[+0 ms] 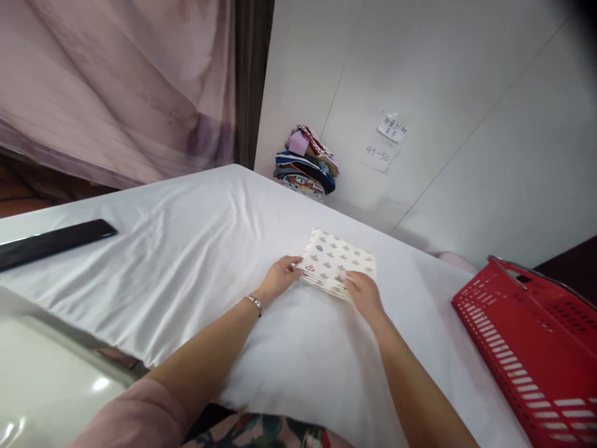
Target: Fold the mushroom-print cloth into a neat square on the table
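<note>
A folded white cloth (338, 258) with a small grey print and a few blue and red motifs lies on the white-covered table (186, 267). Its layers show along the near edge. My left hand (281, 275), with a bracelet at the wrist, pinches the cloth's left side near the front corner. At the near right corner, my right hand (364, 294) grips the edge, its thumb and fingers partly hidden.
A stack of folded clothes (308, 162) stands beyond the table's far edge by the wall. On the right is a red plastic basket (522, 336). A long black object (56, 242) lies at the left. Handwritten paper notes (380, 155) hang on the wall.
</note>
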{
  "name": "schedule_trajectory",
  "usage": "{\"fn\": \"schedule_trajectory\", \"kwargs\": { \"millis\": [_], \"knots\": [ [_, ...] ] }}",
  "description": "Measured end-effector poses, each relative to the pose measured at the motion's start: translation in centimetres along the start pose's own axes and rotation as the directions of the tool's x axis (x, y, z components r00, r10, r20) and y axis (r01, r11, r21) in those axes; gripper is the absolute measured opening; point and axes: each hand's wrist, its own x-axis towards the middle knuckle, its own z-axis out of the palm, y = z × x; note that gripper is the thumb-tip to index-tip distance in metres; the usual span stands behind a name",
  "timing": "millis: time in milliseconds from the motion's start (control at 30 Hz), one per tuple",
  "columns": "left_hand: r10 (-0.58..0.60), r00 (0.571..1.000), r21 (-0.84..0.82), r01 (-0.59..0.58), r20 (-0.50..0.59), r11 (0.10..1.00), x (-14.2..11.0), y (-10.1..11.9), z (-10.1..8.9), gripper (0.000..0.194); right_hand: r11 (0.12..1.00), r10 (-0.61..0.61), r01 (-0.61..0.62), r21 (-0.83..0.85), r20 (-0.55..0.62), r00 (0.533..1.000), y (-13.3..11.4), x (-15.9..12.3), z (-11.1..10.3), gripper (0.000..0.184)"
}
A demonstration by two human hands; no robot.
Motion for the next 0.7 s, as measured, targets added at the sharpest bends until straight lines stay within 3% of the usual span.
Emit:
{"fn": "schedule_trajectory", "kwargs": {
  "millis": [100, 300, 700],
  "knots": [
    [0.094, 0.995, 0.037, -0.095, 0.029, 0.995, 0.1, -0.5, 0.1, 0.035, 0.989, -0.132, 0.130, 0.076, 0.029, 0.991, -3.5, -0.5, 2.0, 0.022],
    [0.075, 0.996, 0.070, -0.078, 0.038, 0.995, 0.4, -1.4, 0.0, 0.033, 0.971, -0.237, 0.238, 0.019, -0.013, 0.971, -7.1, 0.5, 4.4, 0.017],
    [0.072, 0.997, 0.133, -0.074, 0.018, 0.988, 0.5, -1.0, 0.4, 0.026, 0.972, -0.231, 0.228, -0.063, -0.042, 0.972, -7.1, 0.8, 6.9, 0.021]
  ]
}}
